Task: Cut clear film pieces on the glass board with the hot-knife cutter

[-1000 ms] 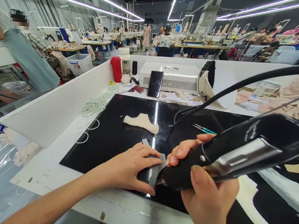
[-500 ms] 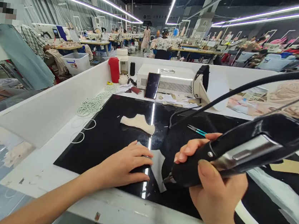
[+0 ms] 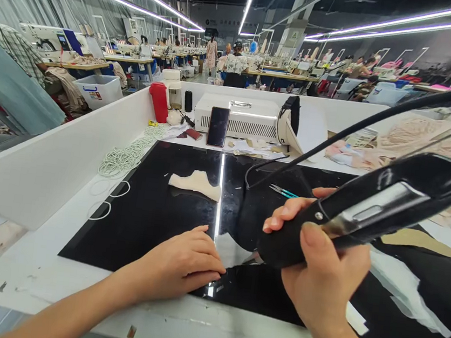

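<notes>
On the glossy black work surface (image 3: 163,216), a thin greyish-white fabric piece (image 3: 234,250) lies under the fingertips of my left hand (image 3: 188,265). That hand is open and palm down, its fingers stretched out together over the piece's left end. My right hand (image 3: 323,278) is wrapped round a thick black corded hand tool (image 3: 393,201) with a silver lever along its side. The tool's narrow metal tip (image 3: 255,258) meets the right end of the fabric piece. Farther back lies a cream fabric piece (image 3: 195,183) with a curved outline.
The tool's black cable (image 3: 347,134) arches across the right side. Blue-handled tweezers (image 3: 284,191), a phone (image 3: 218,126), a white vented box (image 3: 239,117) and pale green cord (image 3: 124,157) lie beyond. White scraps (image 3: 403,284) are at right. A low white wall (image 3: 67,162) borders the left.
The view has shifted to the right. The fabric piece has turned from a steep slant to lying more sideways, with my left fingers at its left end. The tool tip stays at its right end.
</notes>
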A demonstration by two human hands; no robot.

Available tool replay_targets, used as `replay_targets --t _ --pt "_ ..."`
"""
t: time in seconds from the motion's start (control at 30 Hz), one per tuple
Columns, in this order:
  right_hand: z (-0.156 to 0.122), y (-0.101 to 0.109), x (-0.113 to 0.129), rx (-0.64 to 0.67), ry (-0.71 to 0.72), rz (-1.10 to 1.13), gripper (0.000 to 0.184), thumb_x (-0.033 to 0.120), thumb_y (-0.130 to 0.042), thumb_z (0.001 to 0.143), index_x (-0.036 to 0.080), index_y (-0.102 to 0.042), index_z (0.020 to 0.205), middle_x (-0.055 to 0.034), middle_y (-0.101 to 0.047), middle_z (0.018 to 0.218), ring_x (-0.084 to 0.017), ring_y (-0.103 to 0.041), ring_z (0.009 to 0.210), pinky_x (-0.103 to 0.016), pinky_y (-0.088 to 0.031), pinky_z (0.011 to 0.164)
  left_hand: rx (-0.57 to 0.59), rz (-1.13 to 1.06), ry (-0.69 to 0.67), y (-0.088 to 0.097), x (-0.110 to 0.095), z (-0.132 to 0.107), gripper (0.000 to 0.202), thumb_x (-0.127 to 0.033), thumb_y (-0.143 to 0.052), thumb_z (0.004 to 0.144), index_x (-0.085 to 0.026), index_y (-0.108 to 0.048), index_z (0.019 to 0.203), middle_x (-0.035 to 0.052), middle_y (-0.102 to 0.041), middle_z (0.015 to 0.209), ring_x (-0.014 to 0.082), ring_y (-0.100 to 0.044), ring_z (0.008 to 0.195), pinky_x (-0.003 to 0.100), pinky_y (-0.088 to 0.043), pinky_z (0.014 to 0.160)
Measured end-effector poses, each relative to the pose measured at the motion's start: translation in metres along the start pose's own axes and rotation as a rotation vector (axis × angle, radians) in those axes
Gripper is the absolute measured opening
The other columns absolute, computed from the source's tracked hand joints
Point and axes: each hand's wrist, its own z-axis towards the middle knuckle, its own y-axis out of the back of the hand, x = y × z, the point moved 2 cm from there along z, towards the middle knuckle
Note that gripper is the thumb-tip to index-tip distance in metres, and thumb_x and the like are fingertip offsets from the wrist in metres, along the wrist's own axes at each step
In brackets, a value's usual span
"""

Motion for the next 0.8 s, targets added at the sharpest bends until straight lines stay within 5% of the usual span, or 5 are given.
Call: replay_targets --t 0.53,0.8 --pt "-0.011 -0.008 -0.012 0.108 0.005 -0.001 0.034 0.032 -0.081 0.091 0.029 -0.059 0.117 0.003 -0.068 0.087 -0.015 -0.066 0.068 -0.032 -0.057 0.061 -0.019 -0.013 0.004 0.002 0.0 0.0 0.017 -0.02 -0.06 0.107 -0.018 -0.076 0.113 0.0029 -0.078 0.104 0.0166 -0.071 0.104 0.041 -0.035 0.126" --pt "-0.003 -0.003 -0.01 0.052 -0.026 0.012 0.039 0.036 -0.085 0.089 0.029 -0.061 0.118 0.0046 -0.068 0.085 -0.014 -0.065 0.068 -0.029 -0.056 0.061 0.059 -0.06 0.126 0.004 0.009 0.0 0.037 -0.02 -0.078 0.094 -0.024 -0.07 0.13 0.005 -0.072 0.134 0.0228 -0.065 0.129 0.051 -0.027 0.13"
